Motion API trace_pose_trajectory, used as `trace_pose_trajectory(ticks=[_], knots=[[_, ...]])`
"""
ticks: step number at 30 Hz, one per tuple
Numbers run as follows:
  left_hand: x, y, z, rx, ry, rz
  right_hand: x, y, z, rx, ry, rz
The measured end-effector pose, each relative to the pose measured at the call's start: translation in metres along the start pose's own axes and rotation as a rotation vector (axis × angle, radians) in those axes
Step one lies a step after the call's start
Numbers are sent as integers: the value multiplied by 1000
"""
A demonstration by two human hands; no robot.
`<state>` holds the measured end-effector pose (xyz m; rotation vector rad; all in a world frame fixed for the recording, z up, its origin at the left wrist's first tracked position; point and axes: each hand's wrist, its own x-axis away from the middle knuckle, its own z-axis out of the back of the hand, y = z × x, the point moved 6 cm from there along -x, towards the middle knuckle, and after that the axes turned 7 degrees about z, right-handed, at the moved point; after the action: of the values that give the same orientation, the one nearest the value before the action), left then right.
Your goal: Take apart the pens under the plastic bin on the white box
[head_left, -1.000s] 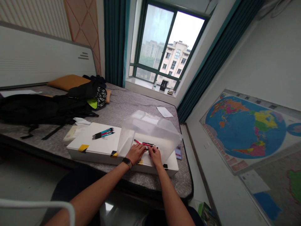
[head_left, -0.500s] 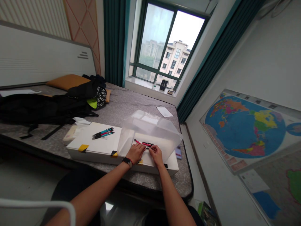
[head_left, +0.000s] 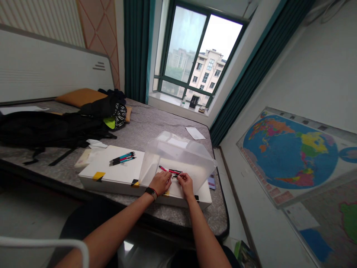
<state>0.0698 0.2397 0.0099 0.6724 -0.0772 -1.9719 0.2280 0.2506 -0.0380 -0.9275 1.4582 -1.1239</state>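
Note:
My left hand (head_left: 161, 181), with a dark band on its wrist, and my right hand (head_left: 185, 184) meet fingertip to fingertip at the open front of a clear plastic bin (head_left: 192, 160). Both are closed in a pinch on a small, thin pen part (head_left: 174, 176), partly hidden by the fingers. Just beyond them lie a red pen barrel (head_left: 162, 168) and a red and black pen piece (head_left: 175, 171). To the left, several teal, red and black pens (head_left: 122, 159) rest side by side on a white box (head_left: 106, 173).
The bin lies on its side over the white box's right part. Tissues (head_left: 96, 144) sit by the box's left end. A black backpack (head_left: 50, 128) lies farther left on the grey mattress (head_left: 150, 115). White paper (head_left: 195, 133) lies behind the bin, near the window.
My fingertips have shifted slightly around the small pen part. The pens, the bin and the white box stay where they were.

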Motion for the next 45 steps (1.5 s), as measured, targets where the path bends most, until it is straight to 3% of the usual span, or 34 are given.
trace_pose_trajectory(ticks=[12,23,45], knots=[[0,-7,0,-42,52,149,-1,11,2,-35,84,-19],[0,-2,-2,-37,-10,40,-1,6,1,-30,53,-18],[-1,-7,-4,-55,-13,160,-1,8,3,-50,88,-27]])
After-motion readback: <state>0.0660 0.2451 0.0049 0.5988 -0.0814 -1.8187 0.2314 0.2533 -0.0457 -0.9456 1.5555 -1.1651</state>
